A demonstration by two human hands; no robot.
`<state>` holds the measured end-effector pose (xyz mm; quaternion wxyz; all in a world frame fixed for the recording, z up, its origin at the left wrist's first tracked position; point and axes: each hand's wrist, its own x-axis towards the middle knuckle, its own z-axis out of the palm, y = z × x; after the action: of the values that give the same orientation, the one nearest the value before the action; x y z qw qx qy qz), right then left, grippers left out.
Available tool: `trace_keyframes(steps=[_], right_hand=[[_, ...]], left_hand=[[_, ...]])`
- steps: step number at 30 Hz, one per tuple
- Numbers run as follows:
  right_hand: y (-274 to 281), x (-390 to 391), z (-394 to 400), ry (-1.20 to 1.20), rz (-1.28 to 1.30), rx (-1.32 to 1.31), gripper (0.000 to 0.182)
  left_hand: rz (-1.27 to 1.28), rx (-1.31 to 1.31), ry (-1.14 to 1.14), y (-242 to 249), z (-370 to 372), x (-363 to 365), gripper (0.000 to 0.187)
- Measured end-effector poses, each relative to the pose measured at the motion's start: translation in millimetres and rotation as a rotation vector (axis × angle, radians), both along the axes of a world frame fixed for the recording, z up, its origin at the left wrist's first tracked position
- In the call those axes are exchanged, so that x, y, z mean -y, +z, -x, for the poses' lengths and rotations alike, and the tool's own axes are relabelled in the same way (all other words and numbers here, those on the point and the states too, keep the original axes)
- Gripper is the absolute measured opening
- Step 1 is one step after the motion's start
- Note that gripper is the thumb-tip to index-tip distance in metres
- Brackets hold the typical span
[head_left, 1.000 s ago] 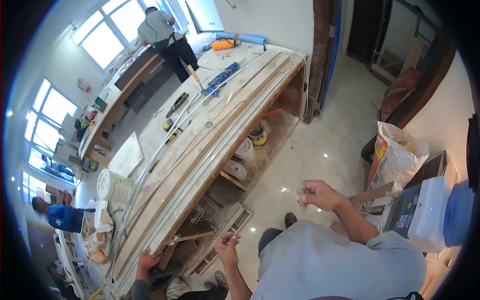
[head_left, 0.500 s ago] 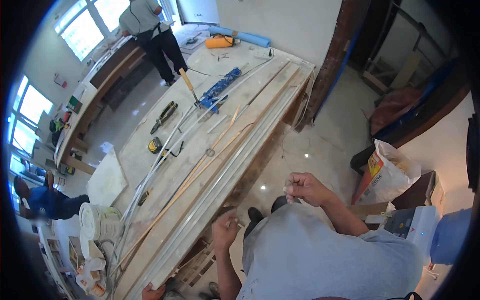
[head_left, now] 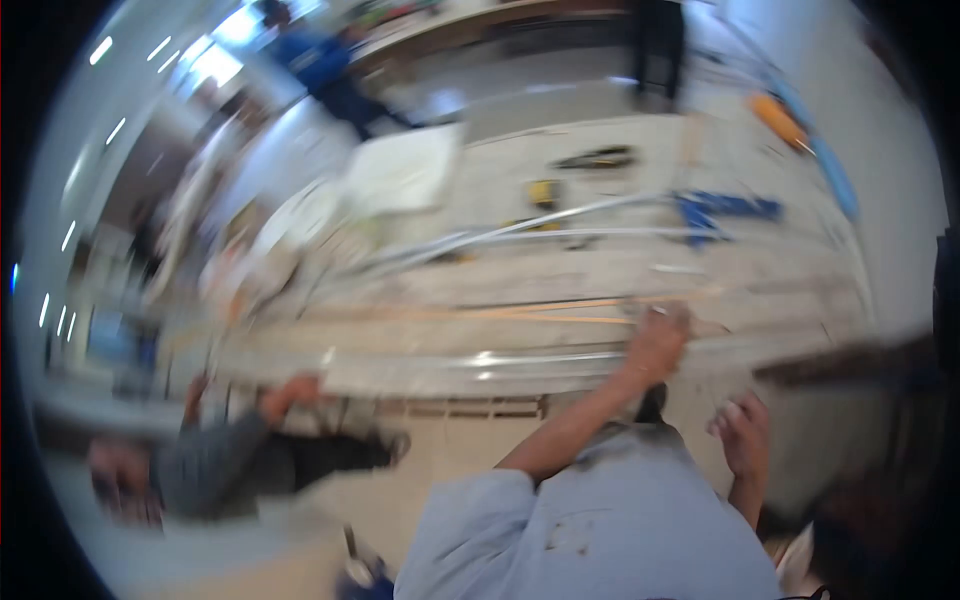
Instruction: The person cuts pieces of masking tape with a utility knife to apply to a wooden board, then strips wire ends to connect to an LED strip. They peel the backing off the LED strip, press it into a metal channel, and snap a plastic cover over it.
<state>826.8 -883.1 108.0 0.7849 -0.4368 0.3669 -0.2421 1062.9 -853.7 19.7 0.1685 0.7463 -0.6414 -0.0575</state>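
My left hand (head_left: 660, 338) is over the near side of the long worktable (head_left: 560, 275), by the right ends of thin orange-brown strips (head_left: 540, 312). Its fingers look curled in, and whatever they may hold is hidden. My right hand (head_left: 742, 430) is raised in front of my body, off the table's near edge. Blur smears its bent fingers. Shiny metal lengths (head_left: 480, 360) run along the table's near edge. Farther back lie pale thin strips (head_left: 520, 232), a blue caulking gun (head_left: 725, 208), a yellow-and-black tape measure (head_left: 544, 195) and dark pliers (head_left: 597, 158).
A person in grey (head_left: 215, 465) is at the near left, hands by the table edge. A person in blue (head_left: 315, 65) and dark trousered legs (head_left: 658, 50) are beyond the table. A white panel (head_left: 405, 168) and an orange tool (head_left: 778, 122) lie toward the back.
The view has swung left, so the table now runs across it, and the picture is blurred. My left hand has moved from beside the table to over it. The person in grey shows more fully.
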Motion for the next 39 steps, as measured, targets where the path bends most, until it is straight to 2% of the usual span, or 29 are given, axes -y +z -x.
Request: trace_keyframes(steps=[2, 4, 8, 10, 15, 17, 21, 29, 36, 39], right_hand=[[-19, 38, -5, 0.102, 0.007, 0.049, 0.015], [-24, 73, -8, 0.227, 0.014, 0.076, 0.016], [-23, 127, -18, 0.402, 0.077, 0.06, 0.019], [-17, 136, -24, 0.414, 0.097, 0.052, 0.022], [-16, 135, -31, 0.363, 0.078, 0.121, 0.021], [-15, 122, -31, 0.313, 0.065, 0.136, 0.021], [-4, 95, -31, 0.219, 0.039, 0.19, 0.021], [6, 59, -29, 0.051, 0.144, 0.196, 0.024], [1, 17, -27, -0.13, 0.093, 0.175, 0.022], [-4, 10, -22, -0.135, 0.08, 0.138, 0.023]], left_hand=[[0.165, -0.087, 0.107, 7, 2, 4, 0.034], [0.207, -0.008, 0.169, 3, 5, 7, 0.032], [0.25, 0.068, 0.146, -1, 8, 7, 0.024], [0.224, 0.036, 0.11, -4, 6, 6, 0.021], [0.205, -0.045, -0.003, 18, -2, 4, 0.015], [0.06, -0.169, 0.004, 34, -1, 3, 0.018], [0.036, -0.189, -0.071, 67, -11, 7, 0.023], [-0.073, -0.275, -0.209, 115, -21, 10, 0.04], [-0.03, -0.281, -0.267, 99, -20, 15, 0.041], [-0.009, -0.302, -0.29, 86, -21, 19, 0.039]])
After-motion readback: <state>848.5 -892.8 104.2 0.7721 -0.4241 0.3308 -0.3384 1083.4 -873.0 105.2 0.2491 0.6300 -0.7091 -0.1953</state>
